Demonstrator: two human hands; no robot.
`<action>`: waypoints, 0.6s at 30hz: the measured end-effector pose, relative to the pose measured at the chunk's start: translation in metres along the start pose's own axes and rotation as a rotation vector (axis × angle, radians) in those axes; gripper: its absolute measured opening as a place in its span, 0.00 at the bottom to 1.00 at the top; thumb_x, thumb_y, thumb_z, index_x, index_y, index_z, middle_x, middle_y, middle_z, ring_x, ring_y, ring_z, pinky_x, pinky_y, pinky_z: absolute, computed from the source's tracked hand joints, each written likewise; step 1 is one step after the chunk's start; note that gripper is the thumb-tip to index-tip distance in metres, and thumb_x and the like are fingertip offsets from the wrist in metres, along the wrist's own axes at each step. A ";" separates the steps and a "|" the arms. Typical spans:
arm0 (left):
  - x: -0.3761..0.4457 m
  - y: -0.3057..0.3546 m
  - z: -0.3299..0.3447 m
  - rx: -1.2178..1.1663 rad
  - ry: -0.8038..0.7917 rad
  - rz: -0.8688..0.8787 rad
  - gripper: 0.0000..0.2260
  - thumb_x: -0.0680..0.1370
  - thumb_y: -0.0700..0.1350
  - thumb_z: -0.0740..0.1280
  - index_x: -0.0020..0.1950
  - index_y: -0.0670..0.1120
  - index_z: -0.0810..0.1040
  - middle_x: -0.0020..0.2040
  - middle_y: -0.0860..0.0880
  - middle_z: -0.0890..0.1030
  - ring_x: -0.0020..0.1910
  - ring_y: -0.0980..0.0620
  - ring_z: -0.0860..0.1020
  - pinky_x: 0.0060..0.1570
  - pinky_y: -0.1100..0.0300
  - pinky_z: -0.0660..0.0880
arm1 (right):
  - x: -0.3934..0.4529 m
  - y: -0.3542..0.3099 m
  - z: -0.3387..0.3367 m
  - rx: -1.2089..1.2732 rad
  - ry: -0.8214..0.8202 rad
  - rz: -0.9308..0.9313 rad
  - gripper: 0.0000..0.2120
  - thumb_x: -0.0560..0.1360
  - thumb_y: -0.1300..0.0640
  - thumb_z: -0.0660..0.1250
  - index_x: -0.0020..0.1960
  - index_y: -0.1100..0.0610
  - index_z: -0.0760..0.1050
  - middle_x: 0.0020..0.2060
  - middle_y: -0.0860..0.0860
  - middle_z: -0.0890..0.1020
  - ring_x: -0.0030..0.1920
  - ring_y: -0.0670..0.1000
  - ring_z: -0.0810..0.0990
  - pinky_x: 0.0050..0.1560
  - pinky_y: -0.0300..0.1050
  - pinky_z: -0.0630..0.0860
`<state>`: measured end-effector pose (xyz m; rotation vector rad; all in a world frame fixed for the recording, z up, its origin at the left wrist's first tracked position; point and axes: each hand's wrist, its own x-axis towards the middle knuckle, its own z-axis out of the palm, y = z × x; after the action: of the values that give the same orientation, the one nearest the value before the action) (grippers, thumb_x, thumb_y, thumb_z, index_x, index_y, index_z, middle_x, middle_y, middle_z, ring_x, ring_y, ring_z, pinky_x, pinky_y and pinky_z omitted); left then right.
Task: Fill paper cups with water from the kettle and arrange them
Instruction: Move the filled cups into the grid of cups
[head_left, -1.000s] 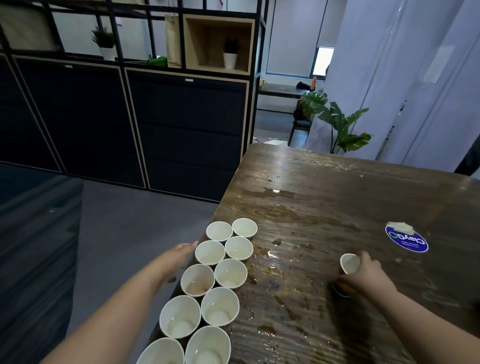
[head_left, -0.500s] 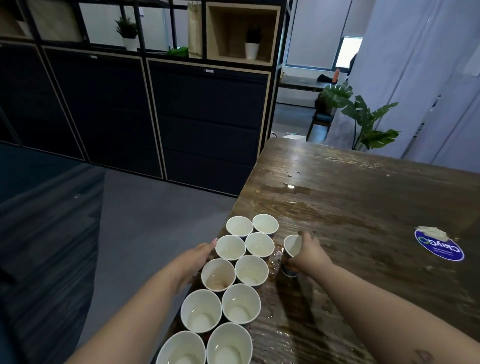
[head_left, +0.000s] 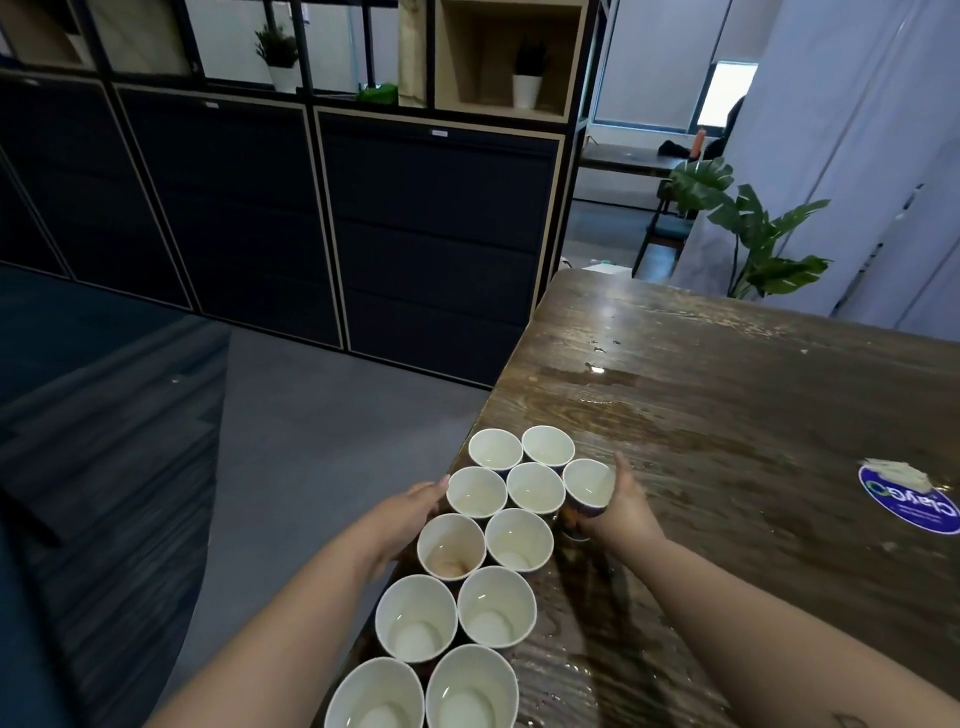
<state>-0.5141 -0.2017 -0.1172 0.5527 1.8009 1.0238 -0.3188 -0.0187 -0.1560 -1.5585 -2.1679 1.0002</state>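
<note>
Ten white paper cups (head_left: 483, 558) stood upright in two touching columns along the table's left edge, running from near to far. Most held a little clear water at the bottom; one cup in the left column (head_left: 451, 545) was stained brown inside. An eleventh cup (head_left: 588, 487), white inside with a dark printed outer wall, stood just right of the second-farthest pair, touching the right column's cup and tilted slightly toward it. It held some water. The wood around the cups was wet with spilled water.
</note>
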 end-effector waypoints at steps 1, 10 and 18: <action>-0.001 0.003 0.002 0.006 0.010 0.020 0.21 0.80 0.60 0.57 0.70 0.52 0.70 0.66 0.51 0.74 0.62 0.52 0.74 0.63 0.55 0.69 | -0.002 0.002 -0.002 0.007 -0.002 -0.003 0.57 0.63 0.49 0.80 0.78 0.51 0.45 0.73 0.58 0.61 0.72 0.57 0.64 0.69 0.51 0.64; -0.021 0.048 0.039 0.028 0.134 0.333 0.18 0.80 0.54 0.63 0.69 0.55 0.69 0.69 0.51 0.71 0.63 0.52 0.72 0.61 0.56 0.68 | -0.068 0.049 -0.050 0.017 -0.007 0.007 0.42 0.68 0.48 0.76 0.75 0.52 0.58 0.72 0.54 0.63 0.70 0.53 0.67 0.68 0.45 0.65; -0.042 0.090 0.140 0.099 -0.132 0.457 0.09 0.79 0.54 0.63 0.58 0.59 0.76 0.60 0.56 0.76 0.60 0.56 0.75 0.53 0.58 0.71 | -0.132 0.100 -0.128 0.056 0.174 -0.002 0.17 0.70 0.55 0.75 0.53 0.45 0.71 0.53 0.47 0.72 0.58 0.49 0.75 0.60 0.38 0.68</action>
<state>-0.3763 -0.1273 -0.0468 1.1028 1.6494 1.1714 -0.1222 -0.0749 -0.1116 -1.5560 -2.0065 0.8823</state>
